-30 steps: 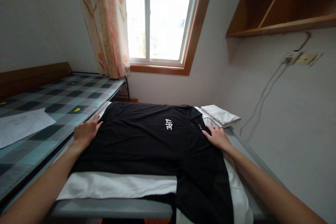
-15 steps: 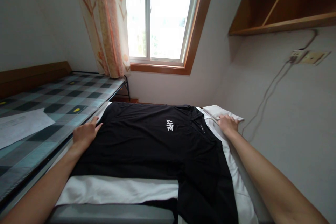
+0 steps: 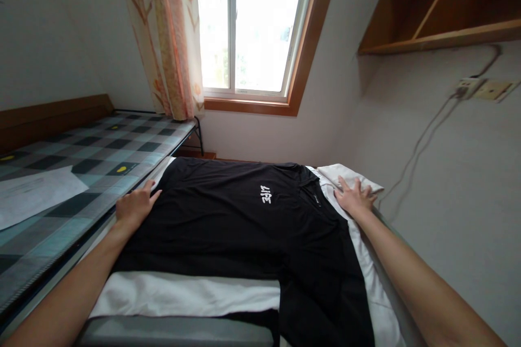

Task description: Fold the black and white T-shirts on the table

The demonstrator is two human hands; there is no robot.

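Note:
A black T-shirt [image 3: 220, 217] with white lettering on its chest lies spread out, its collar toward the right. Underneath is a white garment [image 3: 191, 295], which shows along the near side and past both ends of the shirt. My left hand [image 3: 135, 205] rests by the shirt's hem at the left, thumb and index finger apart; its other fingers are partly hidden. Over at the right, my right hand [image 3: 355, 198] lies with spread fingers on the white fabric beyond the collar. Both garments lie on a grey padded surface [image 3: 179, 332].
A bed with a checked mattress [image 3: 134, 143] stands at the left, a sheet of paper [image 3: 40, 195] on it. Ahead are a floral curtain [image 3: 175, 38] and a window [image 3: 260, 27]. Upper right, a wooden shelf [image 3: 439, 35] hangs above a wall socket [image 3: 470, 87] with cables.
My right hand has opened from a more closed pose, its fingers now spread on the white fabric. My left hand stays by the hem. The view has shifted slightly.

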